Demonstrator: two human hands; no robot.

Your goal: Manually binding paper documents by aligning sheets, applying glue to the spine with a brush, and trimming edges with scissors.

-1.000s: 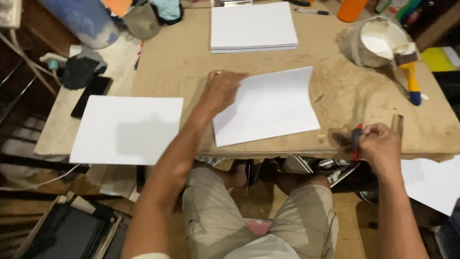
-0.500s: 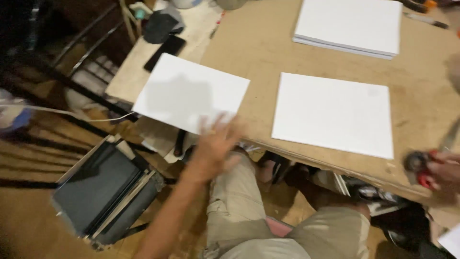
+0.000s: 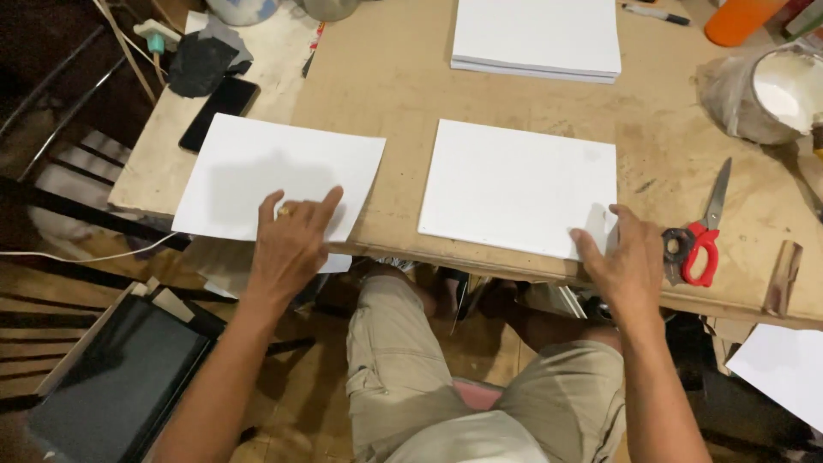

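Note:
My left hand (image 3: 291, 240) lies flat, fingers spread, on the near edge of a white sheet of paper (image 3: 274, 176) that overhangs the table's front left. My right hand (image 3: 626, 261) rests with open fingers on the near right corner of a second white sheet (image 3: 514, 184) lying in the middle of the wooden table (image 3: 394, 86). Red-handled scissors (image 3: 699, 236) lie just to the right of my right hand, not held.
A stack of white paper (image 3: 536, 39) sits at the back. A plastic-wrapped white bowl (image 3: 771, 90), an orange bottle (image 3: 741, 19) and a marker (image 3: 656, 13) are at the back right. A black phone (image 3: 219, 111) and dark cloth (image 3: 201, 60) lie left. A black case (image 3: 111, 377) is on the floor.
My left hand left the middle sheet, swung down past the table edge, and now presses on the left sheet. My right hand let go of the scissors and moved onto the middle sheet's corner.

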